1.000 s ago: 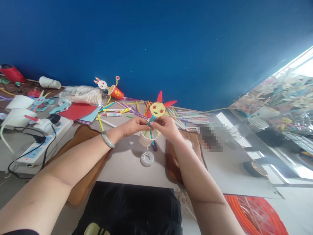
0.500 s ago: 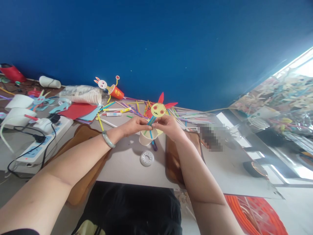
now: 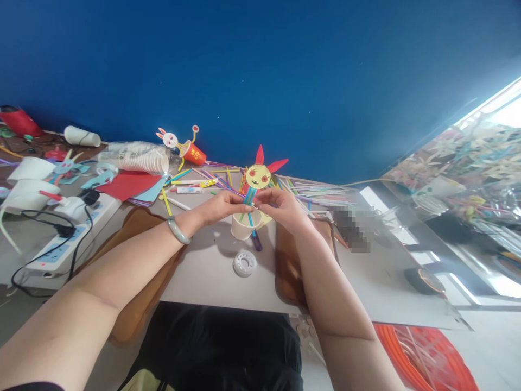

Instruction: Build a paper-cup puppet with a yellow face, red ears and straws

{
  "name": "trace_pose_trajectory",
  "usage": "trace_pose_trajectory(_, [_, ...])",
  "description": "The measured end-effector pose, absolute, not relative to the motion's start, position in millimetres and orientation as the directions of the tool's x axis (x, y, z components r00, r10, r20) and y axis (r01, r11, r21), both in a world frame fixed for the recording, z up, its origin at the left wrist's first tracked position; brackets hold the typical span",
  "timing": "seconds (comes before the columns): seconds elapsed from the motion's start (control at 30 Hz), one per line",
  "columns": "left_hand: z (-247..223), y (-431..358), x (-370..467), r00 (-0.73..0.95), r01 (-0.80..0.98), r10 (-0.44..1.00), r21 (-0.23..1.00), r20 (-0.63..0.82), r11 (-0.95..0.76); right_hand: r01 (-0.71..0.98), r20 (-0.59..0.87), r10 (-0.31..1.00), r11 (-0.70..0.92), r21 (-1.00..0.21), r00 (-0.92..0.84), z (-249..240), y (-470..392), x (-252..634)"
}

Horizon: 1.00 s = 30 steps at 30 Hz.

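A yellow paper rabbit face [image 3: 258,176] with two red ears tops a bundle of blue and green straws [image 3: 249,199]. The straws stand down inside a white paper cup [image 3: 241,228]. My left hand [image 3: 223,208] closes on the straws from the left, thumb and fingers just above the cup's rim. My right hand [image 3: 283,209] sits to their right with its fingers bent in a pinch beside the stems; what is between its fingertips is too small to make out. A white tape roll [image 3: 245,264] lies in front of the cup.
Loose coloured straws [image 3: 317,191] are strewn behind my hands. A red cup with a rabbit [image 3: 192,153], stacked paper cups [image 3: 142,157], red paper [image 3: 129,185] and a power strip [image 3: 77,233] occupy the left. Brown cushions [image 3: 140,244] lie under both forearms.
The rabbit face has shifted slightly left and become more upright. My right fingertips have drawn a little away from the straws, while my left hand stays on them.
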State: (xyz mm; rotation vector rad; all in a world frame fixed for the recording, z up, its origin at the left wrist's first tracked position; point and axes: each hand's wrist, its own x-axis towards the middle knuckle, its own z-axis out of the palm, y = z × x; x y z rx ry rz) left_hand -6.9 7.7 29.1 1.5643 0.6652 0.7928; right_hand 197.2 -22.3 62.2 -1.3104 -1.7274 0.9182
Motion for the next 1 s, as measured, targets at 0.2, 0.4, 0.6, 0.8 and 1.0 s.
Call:
trace_pose_trajectory(0.2, [33.2, 7.5, -8.8, 0.573, -0.002, 0.816, 0.996, 0.075, -0.089, 0.422, 0.115, 0.983, 0.165, -0.891, -0.143, 64.0, -20.4, 199.7])
trace_pose_trajectory(0.4, [37.7, 5.9, -7.9, 0.516, -0.004, 0.854, 0.997, 0.069, -0.077, 0.423, 0.114, 0.987, 0.153, -0.893, -0.115, 61.7, -17.4, 202.3])
trace_pose_trajectory(0.6, [35.8, 7.5, -7.6, 0.536, -0.101, 0.844, 0.995, 0.041, 0.016, 0.382, 0.119, 0.988, 0.146, -0.913, -0.094, 59.5, -14.6, 206.3])
trace_pose_trajectory(0.8, [31.9, 10.4, -9.5, 0.589, -0.19, 0.805, 0.98, 0.061, 0.065, 0.326, 0.143, 0.981, 0.179, -0.928, -0.13, 58.9, -12.5, 209.1])
trace_pose_trajectory(1.0, [33.3, 11.0, -7.8, 0.525, -0.169, 0.85, 0.984, 0.048, 0.049, 0.349, 0.161, 0.982, 0.187, -0.918, -0.103, 59.7, -16.2, 204.7])
